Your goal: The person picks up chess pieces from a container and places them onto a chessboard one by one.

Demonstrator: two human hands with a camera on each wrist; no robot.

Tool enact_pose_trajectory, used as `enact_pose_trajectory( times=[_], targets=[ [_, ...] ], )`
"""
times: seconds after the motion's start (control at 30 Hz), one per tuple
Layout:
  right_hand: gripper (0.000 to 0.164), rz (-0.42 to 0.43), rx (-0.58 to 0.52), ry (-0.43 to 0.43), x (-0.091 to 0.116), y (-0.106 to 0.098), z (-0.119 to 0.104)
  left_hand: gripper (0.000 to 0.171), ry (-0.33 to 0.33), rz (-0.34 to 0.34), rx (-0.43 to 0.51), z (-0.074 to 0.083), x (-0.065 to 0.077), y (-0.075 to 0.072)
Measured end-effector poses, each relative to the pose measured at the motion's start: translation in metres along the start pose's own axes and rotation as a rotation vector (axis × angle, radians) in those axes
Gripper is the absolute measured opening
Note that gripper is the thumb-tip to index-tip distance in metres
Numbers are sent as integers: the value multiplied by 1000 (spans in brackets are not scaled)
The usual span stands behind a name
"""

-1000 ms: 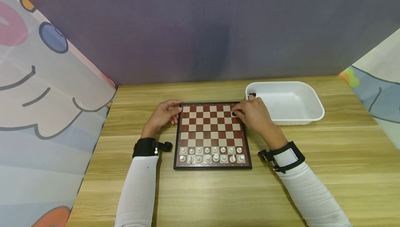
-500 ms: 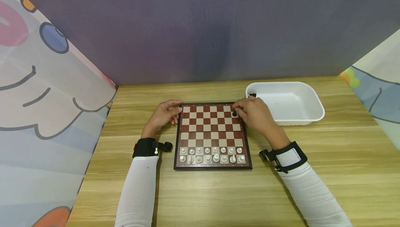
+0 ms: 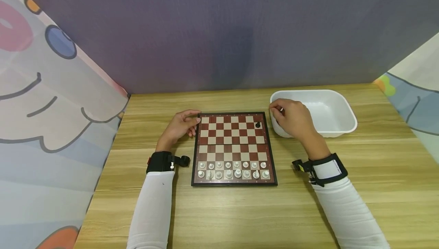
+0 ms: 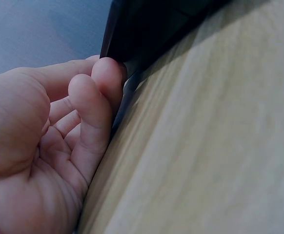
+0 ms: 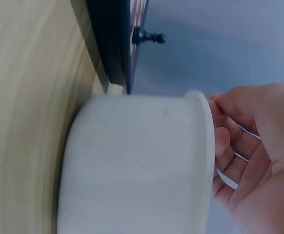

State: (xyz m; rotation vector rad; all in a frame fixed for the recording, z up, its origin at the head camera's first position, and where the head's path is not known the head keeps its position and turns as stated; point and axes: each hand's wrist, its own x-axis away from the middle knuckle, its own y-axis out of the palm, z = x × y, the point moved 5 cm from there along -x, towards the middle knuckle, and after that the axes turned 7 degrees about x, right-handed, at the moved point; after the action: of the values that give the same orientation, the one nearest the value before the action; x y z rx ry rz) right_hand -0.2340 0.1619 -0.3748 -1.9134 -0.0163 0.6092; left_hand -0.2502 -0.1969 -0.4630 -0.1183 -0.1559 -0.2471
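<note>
A chessboard (image 3: 231,148) in a black frame lies flat, with two rows of white chess pieces (image 3: 228,174) along its near side. One black pawn (image 3: 258,125) stands upright near its far right corner. At the far left corner my left hand (image 3: 180,124) grips the board's edge, thumb and fingertips at the frame (image 4: 132,39). Over the left end of a white plastic tub (image 3: 329,117) is my right hand (image 3: 291,117), fingers loosely bent at the rim. In the right wrist view, the tub's wall (image 5: 142,161) partly hides its fingertips.
The tub stands close to the board's right side on a wooden table (image 3: 236,218). A dark grey partition (image 3: 233,31) rises behind the table's back edge, and a cartoon-printed wall (image 3: 51,127) borders the left.
My right hand has let go of the black pawn, which stays upright on the board, and has moved right to the tub. My left hand has stayed at the board's corner.
</note>
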Motion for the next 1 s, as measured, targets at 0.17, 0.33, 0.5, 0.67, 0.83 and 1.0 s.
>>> enact_pose_trajectory(
  times=[0.17,0.33,0.5,0.67,0.83,1.0],
  targets=[
    [14,-25,12,54,0,-4,12,39,1,5,3,0,0,0],
    [14,-49,28,103,0,-5,21,39,2,-2,4,0,0,0],
    [15,-66,33,130,1,-5,28,40,-1,-1,8,-1,-1,-1],
    [15,-87,48,152,3,-4,35,41,-1,-10,10,-3,-3,-1],
    [14,-85,60,173,4,-2,41,43,2,-20,1,-2,-3,-1],
    [15,-115,66,186,5,2,47,43,1,-20,-7,-3,-4,-2]
  ],
)
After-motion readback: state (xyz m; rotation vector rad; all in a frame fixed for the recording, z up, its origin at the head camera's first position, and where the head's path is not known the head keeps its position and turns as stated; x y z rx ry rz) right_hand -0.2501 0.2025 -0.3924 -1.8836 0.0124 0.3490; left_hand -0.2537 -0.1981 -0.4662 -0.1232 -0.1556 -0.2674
